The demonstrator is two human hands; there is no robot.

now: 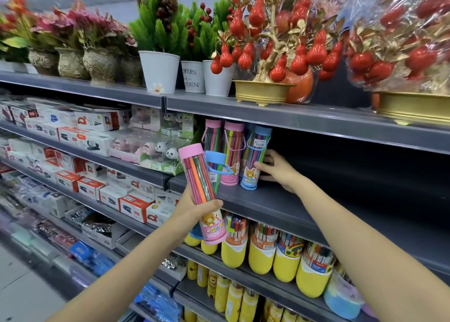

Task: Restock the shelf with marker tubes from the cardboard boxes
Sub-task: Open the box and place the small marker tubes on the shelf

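Left hand (194, 206), at the centre of the frame, is gripping a pink-capped marker tube (203, 195) and a blue-capped one (215, 169) behind it, tilted before the shelf (280, 206). Right hand (280, 169) is grasping a blue tube (255, 158) standing on that shelf just beside two pink tubes (232, 151).

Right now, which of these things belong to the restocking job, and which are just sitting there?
In the job:
pink tube and blue tube, held in the left hand
blue shelf tube, gripped by the right hand
pink shelf tubes
shelf

Just sitting there:
potted plants
stapler boxes
yellow tubs
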